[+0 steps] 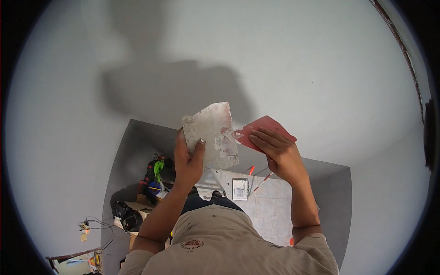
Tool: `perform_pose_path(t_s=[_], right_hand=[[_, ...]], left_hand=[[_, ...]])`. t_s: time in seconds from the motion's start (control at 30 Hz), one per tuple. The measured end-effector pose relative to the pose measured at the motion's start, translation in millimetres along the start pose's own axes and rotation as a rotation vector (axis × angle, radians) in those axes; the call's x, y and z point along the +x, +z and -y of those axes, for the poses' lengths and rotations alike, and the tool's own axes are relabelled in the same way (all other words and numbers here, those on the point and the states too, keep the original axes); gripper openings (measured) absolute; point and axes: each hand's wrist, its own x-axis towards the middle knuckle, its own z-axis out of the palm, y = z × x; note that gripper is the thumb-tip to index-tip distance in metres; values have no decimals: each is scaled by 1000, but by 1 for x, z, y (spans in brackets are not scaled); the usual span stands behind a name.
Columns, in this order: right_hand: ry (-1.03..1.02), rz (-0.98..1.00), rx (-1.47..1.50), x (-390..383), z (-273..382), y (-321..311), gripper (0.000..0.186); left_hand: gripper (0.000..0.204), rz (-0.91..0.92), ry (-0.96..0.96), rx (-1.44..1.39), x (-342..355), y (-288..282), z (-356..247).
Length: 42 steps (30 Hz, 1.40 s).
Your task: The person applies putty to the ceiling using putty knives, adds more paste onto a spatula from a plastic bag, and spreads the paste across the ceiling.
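Observation:
My left hand (190, 161) grips the lower left part of a flat, whitish plate (205, 130) smeared with filler, its thumb lying on the near face. A patch of white paste (225, 143) clings to the plate's right side. My right hand (285, 160) holds a red flexible putty spreader (270, 124), with the fingers laid flat together over its face. The spreader's left corner carries a little white paste and meets, or nearly meets, the plate's right edge. Both tools are held up in front of a pale wall.
The pale wall (293, 55) bears my shadow, with a dark grey band (327, 176) below. Under me, a square container (240, 189) and a red-and-white rod (262, 182) are on the tiled floor (270, 208). Bags (126, 215) and boxes crowd the left; loose wires (103, 223) hang nearby.

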Motion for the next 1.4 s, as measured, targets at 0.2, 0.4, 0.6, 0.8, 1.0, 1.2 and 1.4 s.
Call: perform_pose_path(t_s=[0.2, 0.4, 0.6, 0.8, 1.0, 1.2, 1.4], right_hand=[[-31, 20, 7, -5, 1, 4, 57], [-23, 33, 70, -5, 2, 9, 55], [-15, 110, 170, -5, -3, 10, 58], [61, 200, 318, -10, 5, 4, 58], [128, 109, 424, -47, -2, 26, 48], [564, -259, 978, -94, -23, 15, 19], [603, -774, 1632, -72, 35, -55, 20]], left_hand=[[38, 21, 47, 63, 1, -1, -9], [38, 0, 57, 118, 0, 1, -11], [40, 43, 128, 195, 3, 0, -10], [38, 28, 101, 98, -3, 2, -9], [39, 24, 242, 154, -6, 8, -3], [49, -247, 288, 310, -34, 20, 7], [54, -322, 123, 48, -131, -10, -3]])
